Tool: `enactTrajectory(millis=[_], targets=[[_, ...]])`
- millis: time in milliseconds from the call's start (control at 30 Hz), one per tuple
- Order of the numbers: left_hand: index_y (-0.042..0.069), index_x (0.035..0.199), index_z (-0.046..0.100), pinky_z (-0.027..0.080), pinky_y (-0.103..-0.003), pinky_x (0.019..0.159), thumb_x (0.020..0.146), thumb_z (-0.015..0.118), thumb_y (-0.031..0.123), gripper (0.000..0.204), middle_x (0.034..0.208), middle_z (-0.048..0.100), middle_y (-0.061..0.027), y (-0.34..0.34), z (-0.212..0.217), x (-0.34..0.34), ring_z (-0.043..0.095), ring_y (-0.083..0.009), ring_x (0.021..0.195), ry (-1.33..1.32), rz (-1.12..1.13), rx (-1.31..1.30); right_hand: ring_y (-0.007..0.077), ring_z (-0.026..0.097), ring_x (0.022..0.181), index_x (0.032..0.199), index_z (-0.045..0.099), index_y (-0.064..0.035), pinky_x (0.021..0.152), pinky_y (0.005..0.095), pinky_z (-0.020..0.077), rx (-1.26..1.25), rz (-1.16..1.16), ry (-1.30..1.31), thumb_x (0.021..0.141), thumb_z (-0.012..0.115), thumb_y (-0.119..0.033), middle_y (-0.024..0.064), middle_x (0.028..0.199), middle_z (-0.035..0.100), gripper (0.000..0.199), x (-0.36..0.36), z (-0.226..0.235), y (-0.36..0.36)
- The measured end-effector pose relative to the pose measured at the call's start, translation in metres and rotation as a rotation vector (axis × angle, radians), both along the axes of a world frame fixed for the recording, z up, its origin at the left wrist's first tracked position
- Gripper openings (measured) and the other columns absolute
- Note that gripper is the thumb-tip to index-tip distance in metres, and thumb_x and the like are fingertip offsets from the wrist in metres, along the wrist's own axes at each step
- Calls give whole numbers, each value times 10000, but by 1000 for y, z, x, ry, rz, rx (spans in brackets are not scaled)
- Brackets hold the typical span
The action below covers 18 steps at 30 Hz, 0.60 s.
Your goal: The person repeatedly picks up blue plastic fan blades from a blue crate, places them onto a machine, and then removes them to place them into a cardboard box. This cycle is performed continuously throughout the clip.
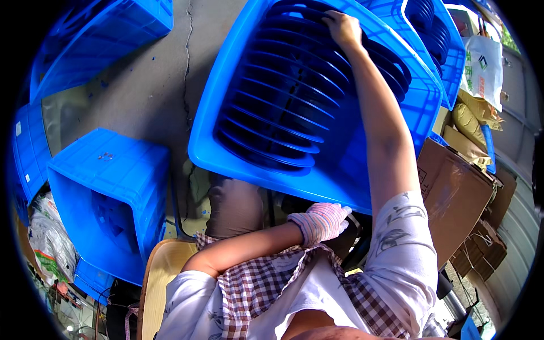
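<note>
1. Crates of blue plastic surround the work position. One open crate (pixel 107 161) lies at the left, its opening facing the person; another (pixel 110 39) stands at the upper left.
2. Grey cracked concrete floor (pixel 136 96) shows between these and the large, open, rectangular blue plastic crate (pixel 196 136) directly in front of the person.
3. Thin, dark blue, round-edged discs (pixel 283 116) stand in a row inside the large crate, edges up, filling its left and middle. Further discs show to the right of the forearm.
4. At the upper right, a second filled crate (pixel 450 68) adjoins the large one. Beyond it hangs a white printed bag (pixel 483 71); below this, a brown cardboard box (pixel 453 195) stands near the large crate's right side.
5. The right forearm crosses the large crate's interior and hides part of the discs and the base.
6. Right hand (pixel 344 29): bare, extended to the far end of the row. Fingers are bent and close together, at a disc's upper edge; a firm grip cannot be confirmed.
7. Left hand (pixel 322 222): striped knit glove, forearm folded across the body, just beside the near rim. Fingers are partly curled; whether they hold anything cannot be determined.
</note>
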<state>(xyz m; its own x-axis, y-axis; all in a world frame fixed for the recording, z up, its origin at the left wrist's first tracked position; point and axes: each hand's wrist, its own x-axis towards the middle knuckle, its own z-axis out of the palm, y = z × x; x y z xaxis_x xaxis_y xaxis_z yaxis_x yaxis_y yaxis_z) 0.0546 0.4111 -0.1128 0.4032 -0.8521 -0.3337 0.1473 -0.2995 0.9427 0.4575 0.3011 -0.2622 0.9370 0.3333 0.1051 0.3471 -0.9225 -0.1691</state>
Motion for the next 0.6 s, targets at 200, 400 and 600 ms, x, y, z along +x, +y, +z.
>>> enactTrajectory(millis=[200, 400, 600], targets=[[31, 1230, 542, 504, -473, 796, 917, 556, 251, 382, 1016, 644, -222, 0, 1, 5, 628, -385, 926, 29, -28, -38, 155, 665, 847, 1083, 705, -79, 807, 254, 494, 640, -184, 106, 863, 701, -188, 98, 918, 715, 245, -43, 53, -51], [48, 1277, 534, 503, -475, 828, 917, 556, 269, 423, 1059, 640, -227, -4, 1, -4, 623, -396, 954, -15, 0, -38, 383, 602, 1071, 1202, 604, -110, 938, 451, 483, 120, -18, 147, 811, 587, -16, 181, 1136, 654, 403, -39, 18, -78], [57, 1280, 531, 506, -474, 824, 917, 549, 288, 431, 1060, 638, -231, -7, 3, -1, 622, -399, 953, -36, -23, -11, 384, 535, 1150, 1298, 523, -77, 987, 449, 433, 121, 72, -137, 913, 577, -253, 221, 1215, 578, 426, -51, 42, -17]])
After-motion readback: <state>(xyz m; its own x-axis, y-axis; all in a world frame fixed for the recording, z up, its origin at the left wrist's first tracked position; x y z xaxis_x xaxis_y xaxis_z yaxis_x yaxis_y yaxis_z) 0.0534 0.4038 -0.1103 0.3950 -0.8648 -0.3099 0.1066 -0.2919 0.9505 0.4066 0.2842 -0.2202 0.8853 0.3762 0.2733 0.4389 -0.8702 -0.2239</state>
